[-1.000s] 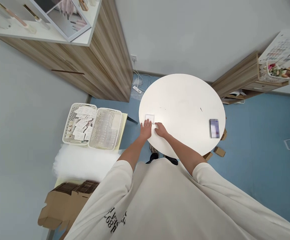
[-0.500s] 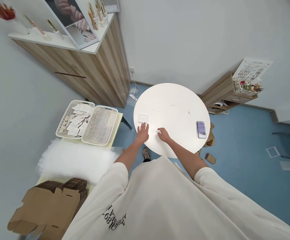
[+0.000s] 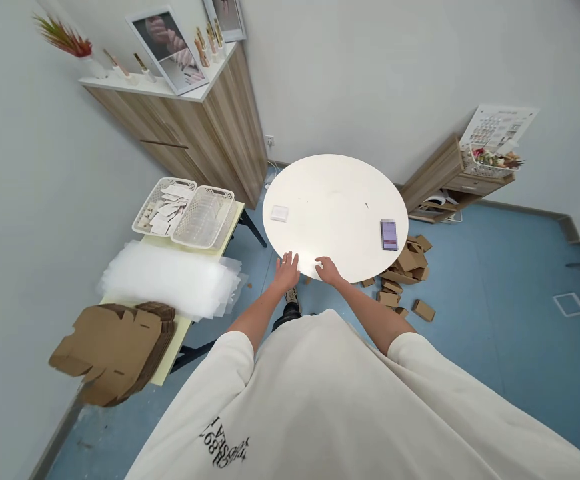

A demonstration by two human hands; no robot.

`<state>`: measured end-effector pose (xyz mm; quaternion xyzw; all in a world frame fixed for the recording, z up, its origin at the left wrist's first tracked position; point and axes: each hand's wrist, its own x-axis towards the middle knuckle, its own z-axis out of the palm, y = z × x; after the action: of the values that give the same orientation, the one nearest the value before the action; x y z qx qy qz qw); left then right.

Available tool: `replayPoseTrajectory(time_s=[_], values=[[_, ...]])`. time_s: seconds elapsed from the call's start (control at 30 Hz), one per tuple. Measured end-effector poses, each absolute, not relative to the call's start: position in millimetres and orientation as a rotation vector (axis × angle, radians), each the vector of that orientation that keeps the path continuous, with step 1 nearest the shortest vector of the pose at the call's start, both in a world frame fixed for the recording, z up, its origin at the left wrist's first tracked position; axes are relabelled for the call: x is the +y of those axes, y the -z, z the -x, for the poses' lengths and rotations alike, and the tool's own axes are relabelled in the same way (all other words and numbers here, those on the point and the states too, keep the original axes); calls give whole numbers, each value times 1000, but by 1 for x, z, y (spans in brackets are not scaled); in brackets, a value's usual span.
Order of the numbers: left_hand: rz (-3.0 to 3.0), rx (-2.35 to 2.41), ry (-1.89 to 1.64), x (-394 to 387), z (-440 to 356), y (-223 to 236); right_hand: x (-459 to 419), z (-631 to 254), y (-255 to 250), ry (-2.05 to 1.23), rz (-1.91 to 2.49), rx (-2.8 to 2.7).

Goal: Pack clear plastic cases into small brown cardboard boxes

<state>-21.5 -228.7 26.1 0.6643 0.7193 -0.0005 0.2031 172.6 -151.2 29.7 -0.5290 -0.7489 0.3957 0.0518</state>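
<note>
Both of my hands are at the near edge of a round white table (image 3: 340, 180). My left hand (image 3: 287, 272) is open, fingers spread, with nothing held. Just to its right is my right hand (image 3: 328, 270), its fingers loosely bent and apart, and I see nothing in it. Beyond my left hand, apart from it, a small flat whitish rectangular case (image 3: 279, 213) lies on the tabletop; its contents are too small to make out. A phone (image 3: 389, 235) with a blurred purple screen rests by the right edge.
At left, a side table (image 3: 186, 327) carries white baskets (image 3: 204, 217) of clear cases and paper packets, plastic sheets (image 3: 170, 277) and flattened cardboard boxes (image 3: 113, 347). Small cardboard boxes (image 3: 405, 270) lie on the floor at right. A wooden cabinet (image 3: 235, 113) and shelf unit (image 3: 450, 180) stand behind.
My view has shifted, so the table sits higher and my hands are nearer its front edge. My left hand is now farther from the small case. Both hands keep much the same pose.
</note>
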Motion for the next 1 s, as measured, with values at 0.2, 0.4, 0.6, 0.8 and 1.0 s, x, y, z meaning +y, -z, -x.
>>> replayPoseTrajectory(time_s=[0.2, 0.4, 0.6, 0.8, 1.0], values=[[-1770, 2057, 24, -288, 12, -41, -195, -165, -33, -1211, 1491, -2371], [-1638, 2236, -22, -343, 47, -60, -219, -114, -47, -1213, 1312, -2497], [-1453, 2442, -146, -422, 101, -77, -269, -27, -56, -1213, 964, -2711], [-1257, 2631, -247, -525, 175, -87, -346, 76, -61, -1218, 726, -2835], [-950, 2728, -241, -624, 259, -79, -417, 159, -56, -1224, 555, -2902]])
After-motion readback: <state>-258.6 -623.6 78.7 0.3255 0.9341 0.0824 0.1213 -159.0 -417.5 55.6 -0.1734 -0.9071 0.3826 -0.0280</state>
